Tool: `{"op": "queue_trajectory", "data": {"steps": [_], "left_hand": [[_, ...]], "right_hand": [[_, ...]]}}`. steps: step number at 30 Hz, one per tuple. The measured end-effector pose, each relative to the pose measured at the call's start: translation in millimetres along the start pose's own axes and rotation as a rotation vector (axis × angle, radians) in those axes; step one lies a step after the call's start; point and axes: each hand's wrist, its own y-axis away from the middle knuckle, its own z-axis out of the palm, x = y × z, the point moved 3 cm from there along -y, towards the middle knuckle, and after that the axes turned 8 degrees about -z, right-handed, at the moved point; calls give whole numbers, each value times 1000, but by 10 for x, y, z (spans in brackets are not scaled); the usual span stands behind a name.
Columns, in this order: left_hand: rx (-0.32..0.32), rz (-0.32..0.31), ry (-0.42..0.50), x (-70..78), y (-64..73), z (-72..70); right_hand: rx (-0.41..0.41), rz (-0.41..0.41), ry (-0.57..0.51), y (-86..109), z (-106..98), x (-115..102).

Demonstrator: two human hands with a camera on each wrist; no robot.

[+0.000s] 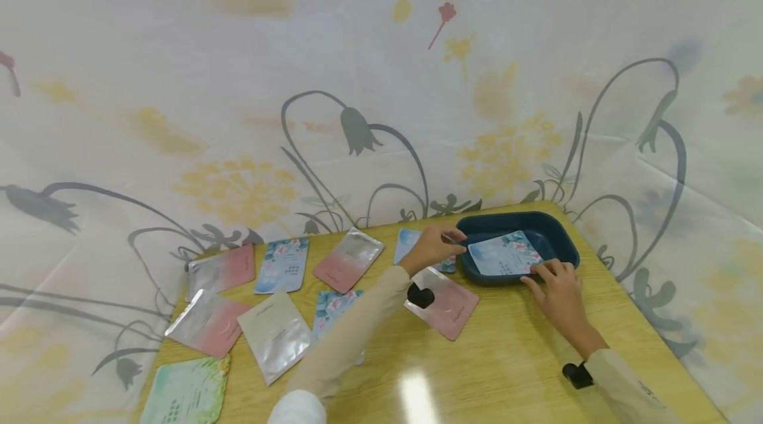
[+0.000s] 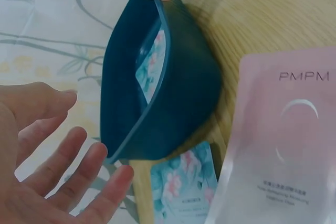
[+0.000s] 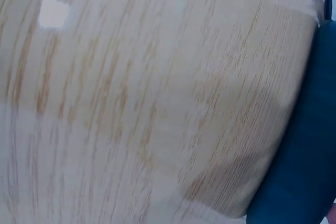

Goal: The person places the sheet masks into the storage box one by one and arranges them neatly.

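A dark blue plastic basin (image 1: 553,233) stands at the table's right. Inside it lies a light blue face mask sachet (image 1: 497,257) with pink flowers, leaning toward the near rim. My right hand (image 1: 560,295) pinches the basin's near rim, thumb outside and fingers inside, as the left wrist view shows. At the basin's left end is my left hand (image 1: 430,246); its fingers (image 2: 63,148) are spread and hold nothing. Below that hand lie a pink and silver sachet (image 1: 450,308) and a partly covered blue floral one (image 1: 407,240). The right wrist view shows mainly table and basin wall.
More sachets lie on the wooden table (image 1: 477,377) to the left: pink-silver ones (image 1: 348,260), a blue floral one (image 1: 283,265), a cream-silver one (image 1: 277,334) and a green one (image 1: 186,391). The left forearm partly covers another blue sachet (image 1: 331,305). A flowered curtain (image 1: 381,79) hangs behind.
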Motion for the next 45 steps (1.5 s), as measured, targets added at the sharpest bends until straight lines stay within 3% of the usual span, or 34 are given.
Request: {"op": "queue_trajectory", "data": {"steps": [13, 22, 28, 36, 41, 45], "left_hand": [[-9, -22, 39, -227, 287, -296], [-3, -76, -2, -432, 431, -407], [40, -105, 35, -584, 489, -435], [50, -121, 67, -785, 591, -436], [61, -150, 60, -862, 632, -392], [113, -153, 10, -930, 627, -332]], "right_hand": [[-16, 4, 0, -7, -14, -19], [-17, 21, -11, 8, -11, -2], [-38, 33, -2, -10, 0, -16], [-65, 24, 6, -32, -15, -36], [-70, 35, 7, -38, -26, -39], [-67, 34, 7, -34, -27, -36]]}}
